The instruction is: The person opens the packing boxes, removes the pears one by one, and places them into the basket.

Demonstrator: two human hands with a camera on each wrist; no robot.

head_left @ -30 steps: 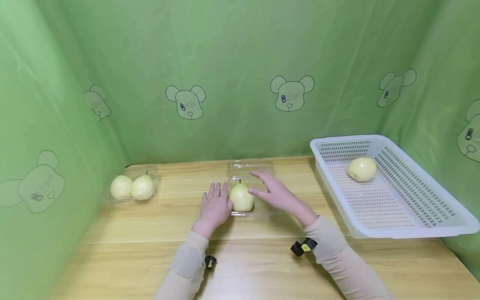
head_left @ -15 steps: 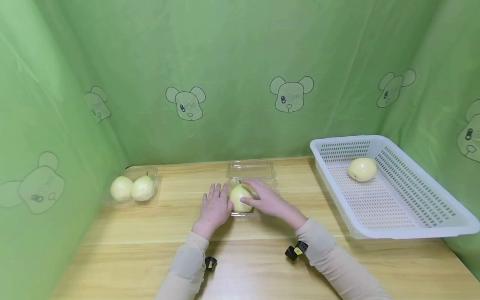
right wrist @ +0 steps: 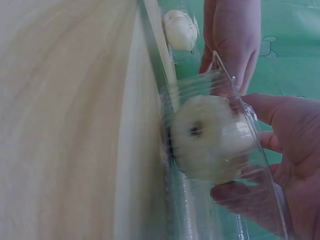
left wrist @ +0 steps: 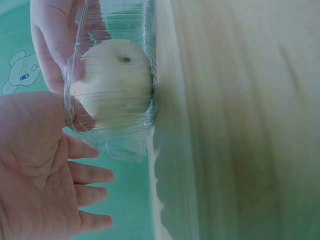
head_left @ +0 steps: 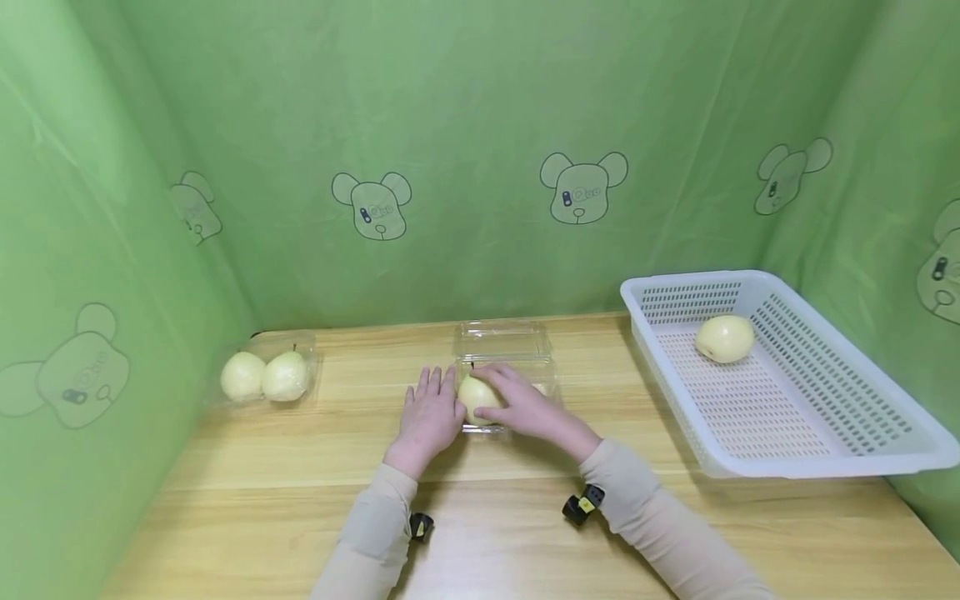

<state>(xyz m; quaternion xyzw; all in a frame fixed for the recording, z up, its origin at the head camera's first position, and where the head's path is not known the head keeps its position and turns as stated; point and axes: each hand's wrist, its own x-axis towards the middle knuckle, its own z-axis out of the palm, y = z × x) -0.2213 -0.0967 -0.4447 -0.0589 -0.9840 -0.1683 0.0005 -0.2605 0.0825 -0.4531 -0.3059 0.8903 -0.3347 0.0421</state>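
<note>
A pale yellow pear (head_left: 472,400) sits in the left part of a clear plastic clamshell box (head_left: 504,340), whose lid lies folded back toward the curtain. My right hand (head_left: 528,406) grips this pear from the right, thumb on the near side and fingers over the far side; the wrist views show the pear (left wrist: 117,75) through the ribbed box wall. Against the box's left side rests my left hand (head_left: 430,414), fingers straight and pointing away, the thumb by the rim. Part of the pear is hidden under the right hand.
Two pears (head_left: 285,377) sit in another clear box (head_left: 313,354) at the table's far left. On the right stands a white perforated basket (head_left: 693,417) with one pear (head_left: 725,338) inside. Green curtain (head_left: 480,250) encloses the wooden table (head_left: 495,533) at back and sides.
My right hand has moved left and down onto the pear and taken hold of it. The pear has shifted slightly left in the box. My left hand stays in place.
</note>
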